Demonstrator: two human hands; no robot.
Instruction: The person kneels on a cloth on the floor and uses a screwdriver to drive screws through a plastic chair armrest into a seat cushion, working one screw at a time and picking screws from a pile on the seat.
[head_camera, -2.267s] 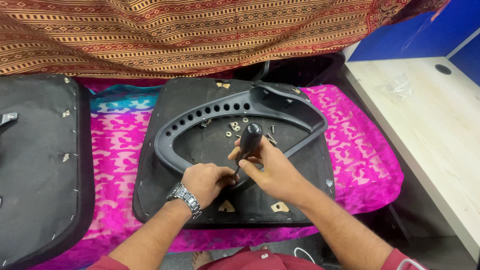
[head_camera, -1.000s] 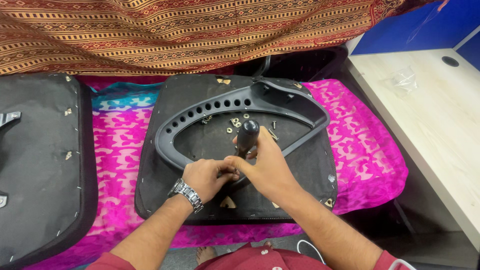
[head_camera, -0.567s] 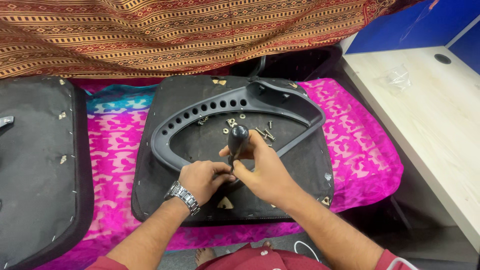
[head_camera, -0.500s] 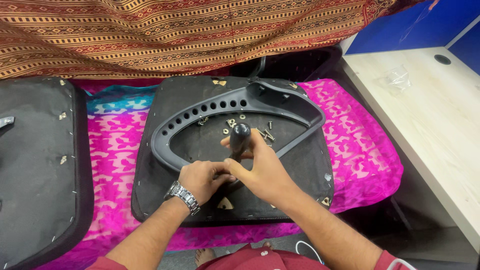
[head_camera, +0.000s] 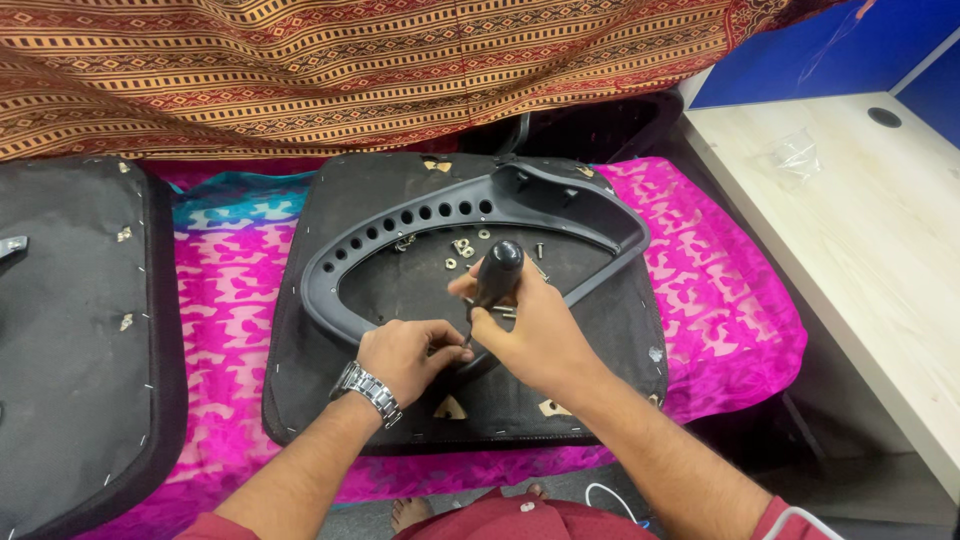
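The tip of the black-handled screwdriver (head_camera: 497, 272) was hidden behind your left hand (head_camera: 408, 355), so you could not see what it met on the near rail of the curved black plastic frame with a row of round holes (head_camera: 440, 215). Your right hand (head_camera: 535, 335) was wrapped around the screwdriver's handle, fingers (head_camera: 467, 288) closed on it, the handle tilted up and away from you. Your left hand's fingers (head_camera: 445, 337) were pinched together right at the tool's lower end; whether they held a small part or only steadied the shaft could not be made out. A silver metal wristwatch (head_camera: 366, 389) sat on that wrist. The frame lay on a black fabric-covered seat pad turned underside up (head_camera: 320, 400), resting on a pink-and-magenta patterned cloth (head_camera: 725, 300). Inside the frame's loop lay scattered small metal screws and washers (head_camera: 462, 246), too small to tell apart. A second black fabric pad (head_camera: 80, 330) was cut off at the left edge. A crumpled clear plastic wrapper (head_camera: 795, 155), no label readable, lay on the pale wooden counter (head_camera: 880, 270) at the right. A striped brown-and-orange woven cloth (head_camera: 350, 60) hung across the top, covering whatever stood behind it.
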